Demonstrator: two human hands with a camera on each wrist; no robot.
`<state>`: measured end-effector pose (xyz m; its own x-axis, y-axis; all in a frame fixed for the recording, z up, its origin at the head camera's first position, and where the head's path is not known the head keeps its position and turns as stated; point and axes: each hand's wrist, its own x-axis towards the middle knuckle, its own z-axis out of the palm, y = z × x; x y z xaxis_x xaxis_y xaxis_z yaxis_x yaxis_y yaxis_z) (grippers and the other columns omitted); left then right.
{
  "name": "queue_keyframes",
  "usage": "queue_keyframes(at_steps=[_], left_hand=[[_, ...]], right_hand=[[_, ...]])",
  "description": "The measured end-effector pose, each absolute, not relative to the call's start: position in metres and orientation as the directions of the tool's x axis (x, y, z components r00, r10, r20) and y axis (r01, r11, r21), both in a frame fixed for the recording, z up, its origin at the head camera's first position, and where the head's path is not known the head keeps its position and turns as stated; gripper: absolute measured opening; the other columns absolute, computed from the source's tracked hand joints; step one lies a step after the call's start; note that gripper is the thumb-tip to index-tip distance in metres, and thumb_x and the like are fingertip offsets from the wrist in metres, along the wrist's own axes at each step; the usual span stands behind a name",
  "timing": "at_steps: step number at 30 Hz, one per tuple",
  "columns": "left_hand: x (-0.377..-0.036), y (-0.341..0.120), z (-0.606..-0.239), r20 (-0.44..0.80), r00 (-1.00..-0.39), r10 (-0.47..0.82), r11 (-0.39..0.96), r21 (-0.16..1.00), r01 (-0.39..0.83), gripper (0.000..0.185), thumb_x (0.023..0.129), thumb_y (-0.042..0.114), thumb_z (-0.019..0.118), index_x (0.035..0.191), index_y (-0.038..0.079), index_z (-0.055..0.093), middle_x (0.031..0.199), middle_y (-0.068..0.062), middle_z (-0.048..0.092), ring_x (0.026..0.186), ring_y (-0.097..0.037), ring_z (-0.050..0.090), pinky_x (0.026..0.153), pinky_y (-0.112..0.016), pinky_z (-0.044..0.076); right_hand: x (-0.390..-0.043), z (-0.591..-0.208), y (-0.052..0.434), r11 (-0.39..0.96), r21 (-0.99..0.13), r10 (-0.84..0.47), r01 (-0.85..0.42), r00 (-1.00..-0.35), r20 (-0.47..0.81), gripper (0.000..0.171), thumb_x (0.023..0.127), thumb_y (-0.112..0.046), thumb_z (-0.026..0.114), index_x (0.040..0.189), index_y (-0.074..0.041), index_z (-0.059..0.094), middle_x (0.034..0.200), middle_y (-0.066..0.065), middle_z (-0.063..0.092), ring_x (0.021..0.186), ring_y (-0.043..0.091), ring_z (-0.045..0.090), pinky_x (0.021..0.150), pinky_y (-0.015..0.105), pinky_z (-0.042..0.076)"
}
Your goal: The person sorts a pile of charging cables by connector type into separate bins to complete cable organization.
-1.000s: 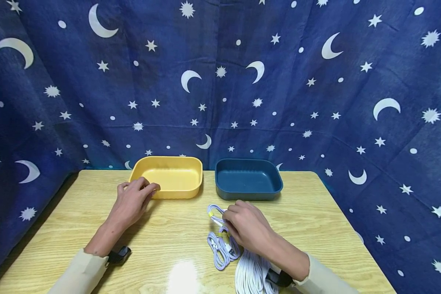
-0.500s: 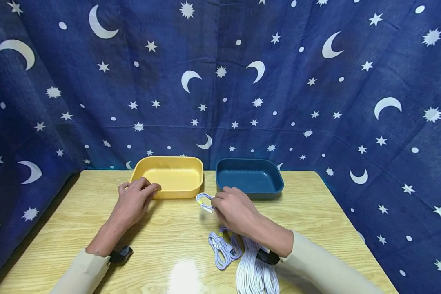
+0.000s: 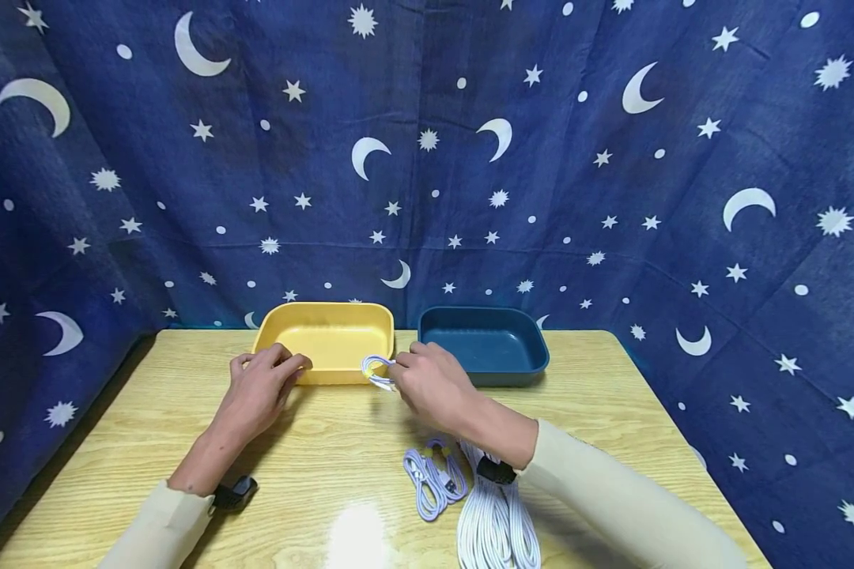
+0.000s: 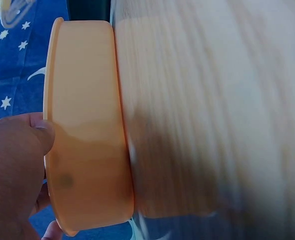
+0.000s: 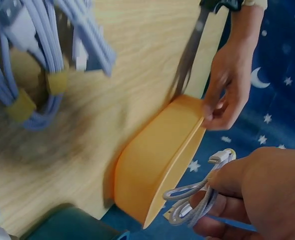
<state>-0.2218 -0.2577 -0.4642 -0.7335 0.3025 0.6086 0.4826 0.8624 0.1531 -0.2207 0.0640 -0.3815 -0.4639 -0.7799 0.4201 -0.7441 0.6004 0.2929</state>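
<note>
My right hand (image 3: 427, 383) pinches a small coiled lavender cable (image 3: 375, 371) (image 5: 197, 200) with a yellow tie, held in the air at the near right corner of the yellow tray (image 3: 330, 338) (image 5: 157, 160). Resting on that tray's near left rim is my left hand (image 3: 263, 383) (image 5: 227, 85), fingers curled over the edge and thumb on the tray's (image 4: 85, 135) outer wall. Another tied lavender coil (image 3: 430, 478) (image 5: 35, 65) lies on the table near me. The dark blue tray (image 3: 482, 344) sits to the right of the yellow one.
A thick bundle of white cable (image 3: 496, 525) lies at the table's near edge under my right forearm. The wooden table (image 3: 149, 442) is backed and flanked by a blue star-and-moon cloth (image 3: 427, 158). Both trays look empty.
My right hand has lifted one lavender coil off the table and carried it left and away from me, from in front of the blue tray to the yellow tray's corner. Left hand has stayed put.
</note>
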Motion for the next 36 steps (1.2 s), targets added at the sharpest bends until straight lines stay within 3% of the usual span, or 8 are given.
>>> queue_keyframes(at_steps=[5,12,22,29,36], left_hand=[[-0.222,-0.258,-0.464,0.607,-0.736,0.299,0.864,0.156,0.479,0.017,0.099,0.004,0.072,0.107,0.02,0.074,0.093,-0.001,0.06,0.083,-0.024,0.061,0.092,-0.07,0.035],[-0.223,-0.258,-0.464,0.609,-0.737,0.294,0.862,0.165,0.48,0.015,0.1,0.006,0.071,0.105,0.02,0.073,0.092,0.0,0.06,0.086,-0.025,0.063,0.093,-0.069,0.034],[-0.223,-0.257,-0.464,0.605,-0.742,0.29,0.863,0.171,0.476,0.014,0.1,0.006,0.071,0.105,0.019,0.072,0.093,0.0,0.061,0.087,-0.026,0.063,0.093,-0.068,0.034],[-0.224,-0.257,-0.464,0.606,-0.741,0.289,0.863,0.171,0.476,0.014,0.1,0.006,0.072,0.105,0.02,0.073,0.093,-0.001,0.061,0.087,-0.025,0.063,0.092,-0.069,0.034],[-0.223,-0.257,-0.465,0.604,-0.745,0.284,0.864,0.176,0.472,0.014,0.1,0.007,0.072,0.105,0.02,0.073,0.093,0.0,0.061,0.087,-0.026,0.063,0.092,-0.068,0.034]], right_hand=[[-0.238,-0.384,0.059,0.614,0.297,-0.77,-0.731,-0.473,0.428,0.011,0.089,-0.007,0.076,0.084,-0.016,0.073,0.085,-0.002,0.073,0.075,0.019,0.059,0.063,0.031,0.043],[-0.259,-0.39,0.051,0.606,0.278,-0.767,-0.746,-0.454,0.453,0.008,0.096,-0.017,0.077,0.089,-0.015,0.075,0.088,-0.002,0.075,0.075,0.02,0.059,0.062,0.032,0.044],[-0.276,-0.397,0.036,0.605,0.285,-0.769,-0.743,-0.453,0.452,0.011,0.1,-0.013,0.07,0.09,-0.015,0.075,0.09,-0.002,0.074,0.077,0.02,0.06,0.065,0.032,0.045],[-0.286,-0.4,0.022,0.634,0.244,-0.748,-0.734,-0.501,0.436,0.012,0.099,-0.016,0.072,0.087,-0.017,0.075,0.088,-0.004,0.074,0.078,0.021,0.061,0.065,0.033,0.046],[-0.296,-0.403,0.008,0.638,0.274,-0.755,-0.72,-0.516,0.404,0.011,0.098,-0.018,0.072,0.088,-0.019,0.076,0.088,-0.006,0.074,0.079,0.02,0.063,0.066,0.034,0.049]])
